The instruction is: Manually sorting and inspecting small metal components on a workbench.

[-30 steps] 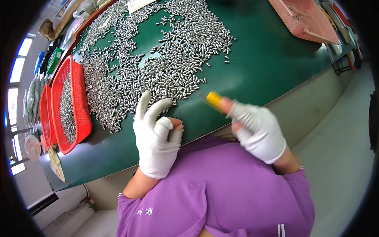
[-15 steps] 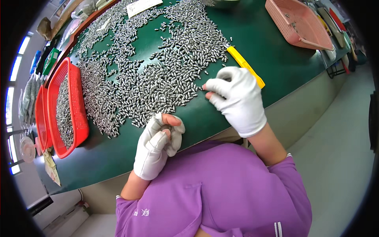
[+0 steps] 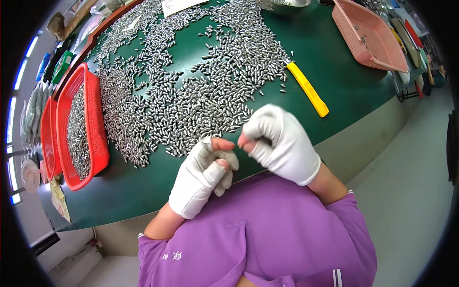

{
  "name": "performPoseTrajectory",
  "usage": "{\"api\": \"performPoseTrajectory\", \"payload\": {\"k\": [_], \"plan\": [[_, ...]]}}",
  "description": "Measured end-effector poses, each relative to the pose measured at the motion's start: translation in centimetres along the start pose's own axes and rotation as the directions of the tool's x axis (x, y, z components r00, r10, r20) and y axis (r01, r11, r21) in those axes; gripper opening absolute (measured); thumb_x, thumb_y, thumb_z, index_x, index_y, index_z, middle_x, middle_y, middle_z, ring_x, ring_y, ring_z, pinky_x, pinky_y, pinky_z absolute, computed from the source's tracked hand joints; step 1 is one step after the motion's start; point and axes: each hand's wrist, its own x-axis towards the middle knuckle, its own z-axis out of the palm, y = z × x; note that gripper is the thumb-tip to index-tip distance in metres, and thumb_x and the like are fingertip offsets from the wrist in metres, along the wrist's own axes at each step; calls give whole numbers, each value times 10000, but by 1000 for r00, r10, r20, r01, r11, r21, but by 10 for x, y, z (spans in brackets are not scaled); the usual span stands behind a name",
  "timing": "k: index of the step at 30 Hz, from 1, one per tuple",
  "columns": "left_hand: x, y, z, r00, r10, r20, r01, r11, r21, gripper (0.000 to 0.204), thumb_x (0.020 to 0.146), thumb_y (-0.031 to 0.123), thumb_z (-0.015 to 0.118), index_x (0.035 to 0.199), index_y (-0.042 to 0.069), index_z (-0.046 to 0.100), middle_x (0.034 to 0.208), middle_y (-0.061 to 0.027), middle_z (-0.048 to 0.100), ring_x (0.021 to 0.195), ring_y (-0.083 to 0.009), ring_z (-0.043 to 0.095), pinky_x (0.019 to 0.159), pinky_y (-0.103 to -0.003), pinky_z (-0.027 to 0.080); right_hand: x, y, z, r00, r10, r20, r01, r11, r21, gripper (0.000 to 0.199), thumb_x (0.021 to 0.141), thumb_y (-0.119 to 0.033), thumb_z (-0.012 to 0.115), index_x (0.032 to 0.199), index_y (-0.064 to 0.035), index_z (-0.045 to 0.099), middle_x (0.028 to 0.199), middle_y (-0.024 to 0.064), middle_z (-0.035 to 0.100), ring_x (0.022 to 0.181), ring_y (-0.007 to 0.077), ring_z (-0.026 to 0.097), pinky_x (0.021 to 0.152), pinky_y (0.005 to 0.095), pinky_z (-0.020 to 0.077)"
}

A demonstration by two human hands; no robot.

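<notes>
Head view: L hand & R hand, both in white gloves w/ bare thumb & index tips, are up near the front edge of the worktop, index tips v. close; can't tell if touching. Metal bits lie in a wide heap just beyond both, ahead & mostly to the L, long axes pointing every which way; near edge abt as close to one hand as the other. Yellow cutter lies beyond R hand & to its R, that hand nearer; long axis slants, blade end far-L by the heap, butt near-R. R hand pose: angled in to the L, fingers curled, thumb & index tips close together; can't tell if a bit's pinched. L hand: angled in to the R, fingers loosely curled, small gap btwn thumb & index; can't tell if it holds anything. Red basket w/ more bits: well to the L.
</notes>
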Motion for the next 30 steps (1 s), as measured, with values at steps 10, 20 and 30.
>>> {"api": "performPoseTrajectory", "payload": {"k": [10, 20, 30], "plan": [[-2, 3, -2, 998, -69, -10, 69, 998, 2, 118, 971, 185, 510, 1011, 75, 519, 836, -32, 589, 580, -62, 509, 504, -193, 417, 8, 1, 4, 998, -55, -26, 54, 998, -36, 159, 726, -12, 742, 845, -74, 657, 809, 59, 592, 730, 204, 589, 649, 305, 476], [-2, 0, -6, 998, -7, 57, 6, 1000, 3, 173, 991, 225, 460, 1028, 65, 512, 867, -67, 594, 584, -81, 514, 507, -204, 418, 9, 14, -21, 965, 134, -225, -223, 870, -439, 198, 729, 32, 701, 903, -62, 685, 862, 72, 620, 738, 198, 619, 634, 294, 500], [0, -3, -6, 993, 78, 94, -77, 997, -9, 263, 960, 226, 514, 1150, 47, 485, 971, -97, 578, 609, -92, 499, 536, -207, 412, 12, 15, -16, 999, 9, -43, -35, 763, -646, 127, 704, -182, 724, 802, -127, 666, 796, 50, 596, 734, 243, 583, 647, 375, 475]]}}
